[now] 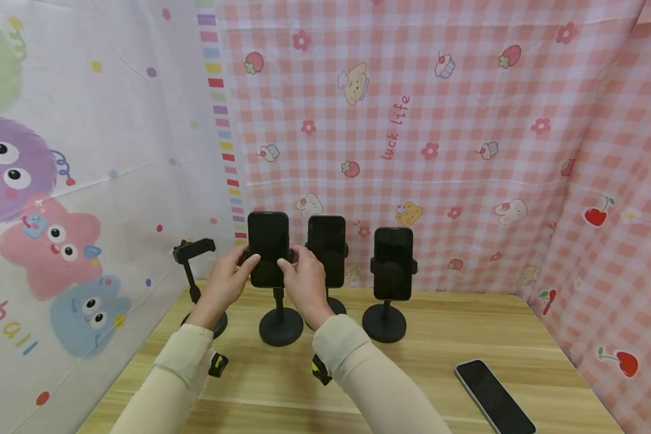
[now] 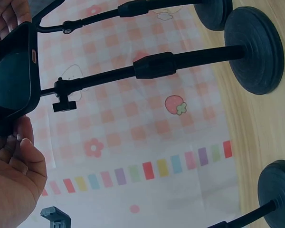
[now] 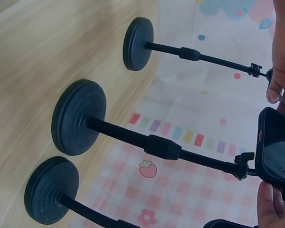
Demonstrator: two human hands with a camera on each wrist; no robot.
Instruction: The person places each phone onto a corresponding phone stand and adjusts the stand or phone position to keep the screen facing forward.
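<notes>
A black phone [image 1: 268, 236] stands upright in the clamp of a phone stand [image 1: 281, 327] with a round base. My left hand [image 1: 226, 280] grips the holder at the phone's left side, thumb in front, fingers partly hidden. On the other side my right hand [image 1: 307, 280] grips the holder, its thumb over the phone's front. In the left wrist view the phone [image 2: 12, 76] tops the stand's pole, and the left hand's fingers [image 2: 26, 164] curl at its edge. The right wrist view has the right hand's fingers [image 3: 268, 202] beneath the phone [image 3: 278, 145].
To the left stands a phone stand with a bare clamp [image 1: 195, 248]. Two more stands hold phones, one just behind my right hand [image 1: 327, 241] and one farther right [image 1: 393, 263]. Another phone [image 1: 495, 395] lies on the wooden table [image 1: 439, 367] at the front right. Patterned cloths [image 1: 466, 120] hang around.
</notes>
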